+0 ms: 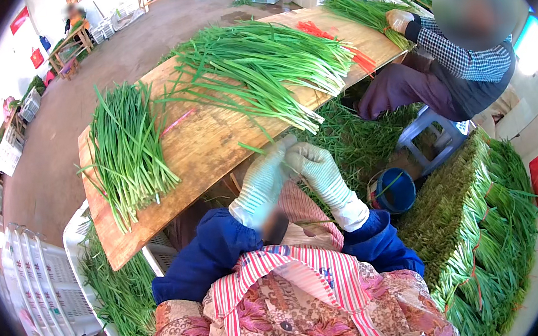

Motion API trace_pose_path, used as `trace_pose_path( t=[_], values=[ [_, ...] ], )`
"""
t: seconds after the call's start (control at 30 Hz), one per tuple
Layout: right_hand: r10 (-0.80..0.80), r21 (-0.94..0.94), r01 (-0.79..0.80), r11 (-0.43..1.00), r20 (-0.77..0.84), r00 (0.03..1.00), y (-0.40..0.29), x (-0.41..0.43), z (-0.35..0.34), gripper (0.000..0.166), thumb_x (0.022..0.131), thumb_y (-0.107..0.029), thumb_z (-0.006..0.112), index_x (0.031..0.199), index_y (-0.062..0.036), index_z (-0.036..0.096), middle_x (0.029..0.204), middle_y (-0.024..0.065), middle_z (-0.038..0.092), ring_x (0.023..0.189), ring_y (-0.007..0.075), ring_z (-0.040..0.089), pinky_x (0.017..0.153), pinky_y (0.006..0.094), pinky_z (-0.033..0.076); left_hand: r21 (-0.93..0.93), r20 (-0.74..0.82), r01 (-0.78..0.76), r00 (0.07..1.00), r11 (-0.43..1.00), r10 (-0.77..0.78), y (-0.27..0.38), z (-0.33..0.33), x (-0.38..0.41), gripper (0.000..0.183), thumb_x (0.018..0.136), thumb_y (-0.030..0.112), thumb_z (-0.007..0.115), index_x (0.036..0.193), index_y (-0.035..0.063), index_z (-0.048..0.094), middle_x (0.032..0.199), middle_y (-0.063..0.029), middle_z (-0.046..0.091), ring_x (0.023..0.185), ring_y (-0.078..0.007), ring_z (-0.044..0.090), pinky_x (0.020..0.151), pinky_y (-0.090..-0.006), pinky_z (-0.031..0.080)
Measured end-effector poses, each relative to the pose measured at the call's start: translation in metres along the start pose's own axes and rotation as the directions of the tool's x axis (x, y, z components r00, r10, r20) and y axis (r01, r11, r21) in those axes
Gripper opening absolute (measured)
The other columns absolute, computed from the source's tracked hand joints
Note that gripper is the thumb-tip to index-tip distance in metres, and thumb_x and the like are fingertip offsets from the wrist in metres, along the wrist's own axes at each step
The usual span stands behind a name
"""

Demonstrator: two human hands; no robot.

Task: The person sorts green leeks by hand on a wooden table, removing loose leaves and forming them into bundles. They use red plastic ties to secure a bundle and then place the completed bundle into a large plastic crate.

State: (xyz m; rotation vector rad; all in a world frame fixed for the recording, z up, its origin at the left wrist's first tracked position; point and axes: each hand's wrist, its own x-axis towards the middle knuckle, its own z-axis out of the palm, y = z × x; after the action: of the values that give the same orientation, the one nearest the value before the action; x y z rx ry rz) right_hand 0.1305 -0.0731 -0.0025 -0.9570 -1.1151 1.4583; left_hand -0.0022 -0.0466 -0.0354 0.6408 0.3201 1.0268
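My left hand (261, 178), in a striped knit glove, is raised before my chest at the near edge of the wooden board (208, 140). Its fingers are closed on a green leafy stalk (252, 147) whose end sticks out to the left. My right hand (320, 168), gloved alike, meets the left at the fingertips; a thin stalk seems to pass below its fingers, partly hidden. Beyond my hands a loose pile of green garlic chives (269, 66) lies fanned over the board. A smaller pile of chives (126, 147) lies at the board's left end, beside a pink-red strip (177, 123).
Red ties (363, 59) lie near a co-worker's gloved hand (399, 20) on a chive bunch at the right. A blue bucket (396, 189), a plastic stool (429, 138) and stacked tied bundles (495, 243) stand right. A white crate (78, 235) holds chives at left.
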Motion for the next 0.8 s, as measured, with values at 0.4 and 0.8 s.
trace_pose_path(
  t=[0.4, 0.8],
  values=[
    [-0.47, -0.495, 0.329, 0.804, -0.189, 0.862, 0.004, 0.015, -0.016, 0.009, 0.083, -0.005, 0.058, 0.088, -0.0001, 0.062, 0.074, 0.0037, 0.06, 0.066, 0.0104, 0.055, 0.06, 0.0254, 0.046, -0.022, -0.157, 0.037, 0.987, 0.999, -0.04, 0.002, -0.007, 0.005, 0.041, 0.092, 0.026, 0.049, 0.122, -0.0022, 0.046, 0.11, -0.0145, 0.058, 0.1, -0.0239, 0.058, 0.082, -0.0383, 0.05],
    [-0.53, -0.844, 0.312, 0.437, 0.039, 0.847, -0.023, 0.081, -0.022, 0.013, 0.073, -0.016, 0.066, 0.075, -0.0038, 0.061, 0.074, 0.0114, 0.06, 0.07, 0.0245, 0.061, 0.061, 0.0376, 0.047, -0.037, -0.359, -0.107, 0.929, 0.994, 0.087, 0.049, 0.001, -0.004, 0.026, 0.09, 0.023, 0.053, 0.107, 0.0027, 0.054, 0.09, -0.0085, 0.062, 0.061, -0.0117, 0.052, 0.052, -0.0285, 0.046]
  ],
)
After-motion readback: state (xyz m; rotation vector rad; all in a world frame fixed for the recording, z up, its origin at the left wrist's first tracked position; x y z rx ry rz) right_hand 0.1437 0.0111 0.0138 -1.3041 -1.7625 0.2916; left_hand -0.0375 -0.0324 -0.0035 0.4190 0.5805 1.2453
